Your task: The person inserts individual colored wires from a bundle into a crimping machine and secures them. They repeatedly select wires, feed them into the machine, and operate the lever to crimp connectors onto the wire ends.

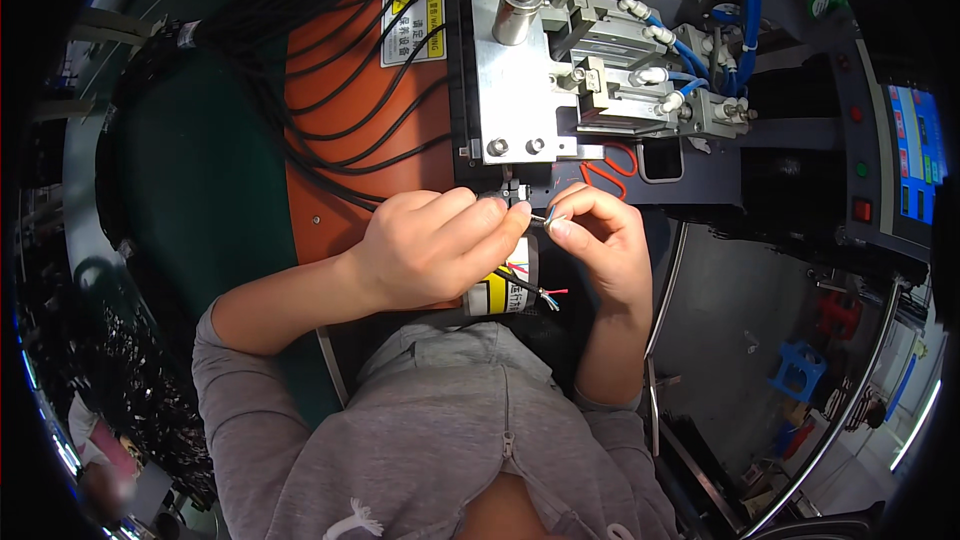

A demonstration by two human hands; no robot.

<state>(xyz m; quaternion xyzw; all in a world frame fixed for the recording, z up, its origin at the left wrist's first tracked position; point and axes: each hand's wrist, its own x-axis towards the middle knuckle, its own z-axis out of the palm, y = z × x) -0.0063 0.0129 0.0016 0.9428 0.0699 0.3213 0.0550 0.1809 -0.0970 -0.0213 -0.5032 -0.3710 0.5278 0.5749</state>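
Observation:
Just below the front of a metal machine, my two hands meet fingertip to fingertip. My left hand (430,245) is closed, thumb and forefinger pinching the end of a thin cable, which is mostly hidden by the fingers. Its tip reaches across to my right hand (608,245), whose thumb and forefinger pinch the fine wires there. Beneath my left hand, another black cable end (522,283) pokes out, its red, white and blue wires fanned apart. Right above the fingertips sits a small black fixture (514,190) on the machine.
The machine's metal plate (515,90) and pneumatic cylinders with blue hoses (690,85) stand ahead. Red scissor handles (615,172) lie beside a dark tray (661,160). Many black cables (340,130) cross the orange surface (325,215) at left. A control panel (868,160) is at right.

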